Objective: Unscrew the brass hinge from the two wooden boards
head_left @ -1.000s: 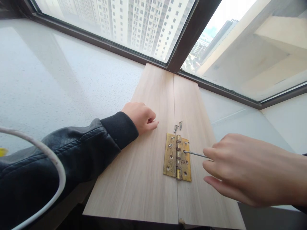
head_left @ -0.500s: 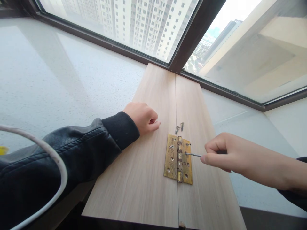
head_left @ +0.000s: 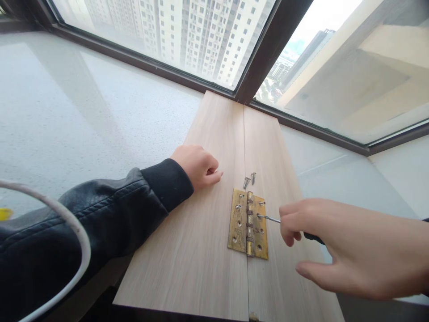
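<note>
A worn brass hinge [head_left: 248, 223] lies flat across the seam between two pale wooden boards [head_left: 187, 250]. Screws stand in some of its upper holes; the lower holes look bare. My right hand [head_left: 335, 243] is curled around a screwdriver [head_left: 272, 219], with the thumb lifted away from it. The thin metal shaft points left, its tip at a hole in the hinge's right leaf; part of the black handle shows under my fingers. My left hand [head_left: 197, 166], closed in a fist with nothing seen in it, rests on the left board, up and left of the hinge.
Two loose screws [head_left: 250, 180] lie just above the hinge. A white cable [head_left: 83, 241] loops past my left sleeve. The boards lie on a speckled white sill [head_left: 100, 103] and reach a dark window frame [head_left: 246, 91]. Something yellow [head_left: 5, 214] shows at the left edge.
My right hand has shifted down and opened its thumb away from the screwdriver, and the fingers have re-curled around it. The tip stays at the same hole; my left hand is unmoved.
</note>
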`<state>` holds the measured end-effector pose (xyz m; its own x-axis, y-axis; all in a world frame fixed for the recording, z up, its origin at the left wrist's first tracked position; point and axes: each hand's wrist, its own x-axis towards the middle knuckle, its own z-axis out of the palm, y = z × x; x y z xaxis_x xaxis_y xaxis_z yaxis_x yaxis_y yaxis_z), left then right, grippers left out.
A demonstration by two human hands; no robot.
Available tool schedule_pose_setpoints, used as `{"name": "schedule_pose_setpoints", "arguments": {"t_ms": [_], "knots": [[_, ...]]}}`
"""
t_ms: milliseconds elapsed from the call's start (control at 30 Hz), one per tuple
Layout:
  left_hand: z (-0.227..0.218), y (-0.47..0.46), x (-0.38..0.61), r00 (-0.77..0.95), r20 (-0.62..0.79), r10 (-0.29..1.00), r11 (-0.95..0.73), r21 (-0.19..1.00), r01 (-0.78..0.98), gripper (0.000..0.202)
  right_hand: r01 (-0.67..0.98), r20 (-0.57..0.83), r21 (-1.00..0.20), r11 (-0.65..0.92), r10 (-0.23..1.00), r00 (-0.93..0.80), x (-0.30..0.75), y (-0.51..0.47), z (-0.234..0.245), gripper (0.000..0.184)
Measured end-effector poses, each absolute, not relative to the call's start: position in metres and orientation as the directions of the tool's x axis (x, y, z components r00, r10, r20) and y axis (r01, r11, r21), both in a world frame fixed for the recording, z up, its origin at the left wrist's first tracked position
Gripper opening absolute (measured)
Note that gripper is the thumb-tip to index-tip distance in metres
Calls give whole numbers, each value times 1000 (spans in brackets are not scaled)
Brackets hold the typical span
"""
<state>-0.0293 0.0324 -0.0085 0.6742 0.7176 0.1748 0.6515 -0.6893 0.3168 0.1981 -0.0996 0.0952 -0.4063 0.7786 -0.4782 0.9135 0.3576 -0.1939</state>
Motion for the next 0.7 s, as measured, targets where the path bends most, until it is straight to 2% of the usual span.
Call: {"name": "schedule_pose_setpoints", "arguments": {"t_ms": [67, 133, 267, 333, 433, 500, 567, 633, 700], "knots": [[-8, 32, -29, 670, 167, 723, -682, 326, 655, 41, 864, -500, -197, 464, 711, -495, 202, -105, 94, 30], [-7, 32, -29, 667, 150, 730, -672, 333, 662, 40, 820, -456, -176, 545, 693, -559, 204, -108, 91, 40], [-5, 31, -29, 665, 126, 736, -662, 333, 671, 40, 747, -391, 18, 665, 692, -607, 200, -104, 87, 16], [-5, 31, -29, 667, 125, 735, -664, 335, 669, 40, 650, -362, 111, 752, 640, -678, 196, -99, 87, 25], [-5, 31, -29, 665, 128, 735, -664, 334, 669, 40, 502, -348, 164, 849, 526, -776, 195, -91, 88, 34], [-5, 31, -29, 667, 139, 732, -668, 337, 664, 40, 496, -367, 148, 855, 514, -775, 197, -86, 89, 37], [-6, 31, -28, 670, 151, 727, -675, 340, 655, 40, 587, -383, 72, 806, 566, -730, 199, -83, 88, 37], [-6, 31, -28, 672, 149, 725, -677, 335, 656, 41, 725, -411, -52, 687, 647, -642, 199, -81, 87, 37], [-5, 30, -28, 672, 137, 728, -674, 322, 665, 41, 854, -472, -160, 496, 721, -507, 198, -80, 87, 39]]}}
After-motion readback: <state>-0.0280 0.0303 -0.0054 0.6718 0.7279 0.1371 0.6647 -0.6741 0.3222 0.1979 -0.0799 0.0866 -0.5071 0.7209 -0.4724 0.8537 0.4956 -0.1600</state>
